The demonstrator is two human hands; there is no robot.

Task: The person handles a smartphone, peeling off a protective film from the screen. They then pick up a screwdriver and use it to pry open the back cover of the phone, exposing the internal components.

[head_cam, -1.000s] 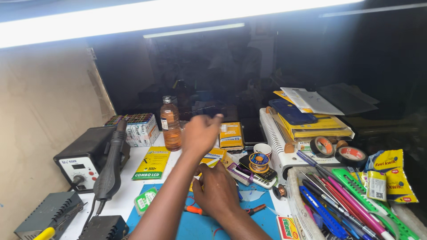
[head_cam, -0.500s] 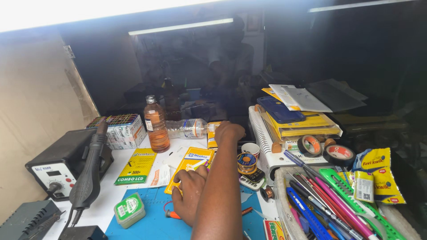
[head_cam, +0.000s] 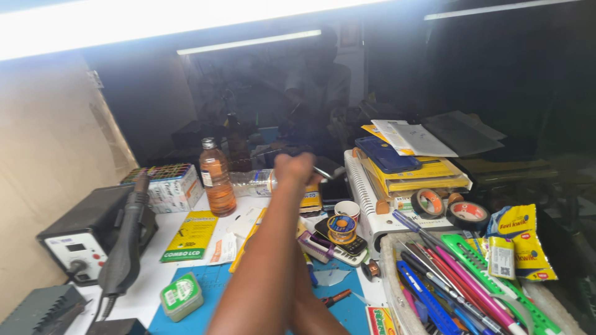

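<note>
Bare forearm, no sleeve, grip ungloved, no jewellery visible

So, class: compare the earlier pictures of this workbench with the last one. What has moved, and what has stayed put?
The raised hand has reached farther back, to a dark flat device behind the bench; its grip is unclear. The other hand has dropped from sight behind the forearm. The amber bottle, solder spool and tape rolls stayed put.

Your left hand has reached farther back, now a closed fist near frame centre gripping a dark flat phone. Your right hand has slipped behind the left forearm, out of sight.
</note>
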